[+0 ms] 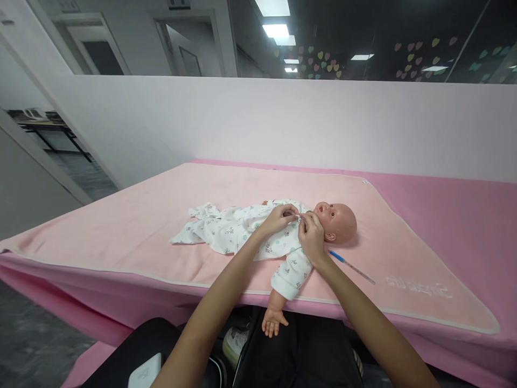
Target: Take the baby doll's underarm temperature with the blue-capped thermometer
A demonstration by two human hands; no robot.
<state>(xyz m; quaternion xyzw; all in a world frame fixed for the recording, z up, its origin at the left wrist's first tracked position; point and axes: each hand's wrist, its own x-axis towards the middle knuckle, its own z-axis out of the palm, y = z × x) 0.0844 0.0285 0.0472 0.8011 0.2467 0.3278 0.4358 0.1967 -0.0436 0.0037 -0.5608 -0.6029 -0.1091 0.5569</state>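
Observation:
A baby doll (339, 220) lies on its back with its head to the right and one arm hanging over the table's front edge. It wears a white printed baby outfit (232, 229). At the chest, just below the doll's chin, my left hand (283, 216) is closed in a pinch on the outfit's fabric near the neckline. My right hand (311, 235) pinches the same spot from the head side, its fingertips almost meeting the left ones. Whatever fastening lies between the fingers is too small to make out.
A blue-ended thermometer-like stick (351, 266) lies right of my right forearm. Beneath the doll is a peach mat (133, 215) over a pink cloth (456, 215). A white wall (283, 124) with glass above stands behind. A white box-shaped object (144, 372) sits low at left.

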